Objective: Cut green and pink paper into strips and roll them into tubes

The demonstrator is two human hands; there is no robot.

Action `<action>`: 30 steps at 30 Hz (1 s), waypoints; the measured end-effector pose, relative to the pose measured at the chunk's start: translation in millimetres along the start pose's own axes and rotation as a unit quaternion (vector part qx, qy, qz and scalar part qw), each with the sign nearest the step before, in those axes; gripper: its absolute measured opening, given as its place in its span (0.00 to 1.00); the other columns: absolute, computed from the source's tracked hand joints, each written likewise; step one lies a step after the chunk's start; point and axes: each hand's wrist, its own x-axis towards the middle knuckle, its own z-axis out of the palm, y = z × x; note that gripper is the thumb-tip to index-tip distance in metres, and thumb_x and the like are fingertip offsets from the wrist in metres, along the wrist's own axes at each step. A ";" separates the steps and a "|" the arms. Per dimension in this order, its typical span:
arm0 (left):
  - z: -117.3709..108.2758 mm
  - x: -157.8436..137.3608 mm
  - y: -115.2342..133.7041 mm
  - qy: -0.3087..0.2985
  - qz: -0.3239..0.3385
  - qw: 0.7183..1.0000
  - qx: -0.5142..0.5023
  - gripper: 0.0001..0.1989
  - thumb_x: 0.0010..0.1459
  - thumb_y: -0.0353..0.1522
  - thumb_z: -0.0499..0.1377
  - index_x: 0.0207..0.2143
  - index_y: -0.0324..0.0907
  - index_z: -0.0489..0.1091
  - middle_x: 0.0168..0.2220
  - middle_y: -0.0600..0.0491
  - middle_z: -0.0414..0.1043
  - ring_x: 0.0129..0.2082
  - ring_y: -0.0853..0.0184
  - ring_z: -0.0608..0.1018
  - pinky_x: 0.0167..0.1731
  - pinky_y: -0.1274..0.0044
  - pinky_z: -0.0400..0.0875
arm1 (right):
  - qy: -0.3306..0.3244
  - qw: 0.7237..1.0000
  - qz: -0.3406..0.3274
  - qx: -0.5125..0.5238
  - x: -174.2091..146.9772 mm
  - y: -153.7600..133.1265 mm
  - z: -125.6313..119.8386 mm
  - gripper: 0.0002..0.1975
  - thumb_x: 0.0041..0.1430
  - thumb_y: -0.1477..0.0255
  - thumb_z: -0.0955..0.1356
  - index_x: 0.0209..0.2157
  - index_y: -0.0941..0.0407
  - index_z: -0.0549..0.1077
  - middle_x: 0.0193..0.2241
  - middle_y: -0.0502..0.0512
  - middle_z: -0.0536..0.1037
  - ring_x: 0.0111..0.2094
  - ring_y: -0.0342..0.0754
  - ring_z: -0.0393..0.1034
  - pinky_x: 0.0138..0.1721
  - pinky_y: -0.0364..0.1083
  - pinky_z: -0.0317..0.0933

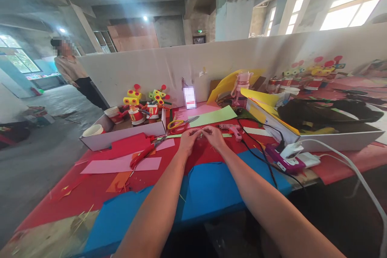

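Small green piece (201, 134) — at the joined fingertips, just above the red table covering (152, 177), near the middle of the table. Left to right: a white box (123, 139) bears paper cups and two cup figures (136, 115); in front of it, a red-handled tool (142, 155) lies across a pink strip (105, 166). Yellow-handled scissors (177, 124) lie just beyond the left hand (189, 140). This hand and the right hand (214, 135) each pinch the piece between thumb and fingers, hiding most of it; a broad green sheet (214, 116) lies beyond. A pink glue gun (235, 130) crowds the right hand, with black cables (256, 153) and a purple power strip (284, 159) farther right. Orientation — the piece is too small to show its long axis or direction.
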 end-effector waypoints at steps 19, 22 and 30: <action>2.7 -0.4 -2.6 0.016 -0.046 0.996 -0.079 0.21 0.30 0.40 0.73 0.27 0.38 0.74 0.24 0.52 0.73 0.25 0.69 0.74 0.26 0.77 0.67 | -0.006 0.994 0.045 0.100 -7.4 -9.7 4.5 0.16 0.41 0.60 0.74 0.30 0.56 0.76 0.28 0.52 0.79 0.31 0.48 0.73 0.37 0.47 0.67; 2.3 -0.6 -3.3 0.018 -0.055 0.996 -0.074 0.22 0.28 0.39 0.74 0.28 0.37 0.76 0.24 0.52 0.75 0.24 0.70 0.73 0.26 0.78 0.66 | -0.004 0.991 0.054 0.125 -8.7 -9.7 3.7 0.17 0.39 0.61 0.75 0.30 0.57 0.77 0.29 0.52 0.80 0.32 0.48 0.74 0.40 0.48 0.67; 6.8 -1.8 -6.4 0.013 -0.022 1.000 0.001 0.19 0.40 0.39 0.68 0.34 0.37 0.79 0.25 0.52 0.77 0.21 0.73 0.71 0.25 0.79 0.64 | 0.001 0.990 0.030 0.136 -5.1 -6.0 3.0 0.17 0.41 0.58 0.73 0.30 0.55 0.76 0.29 0.53 0.81 0.33 0.52 0.75 0.38 0.50 0.68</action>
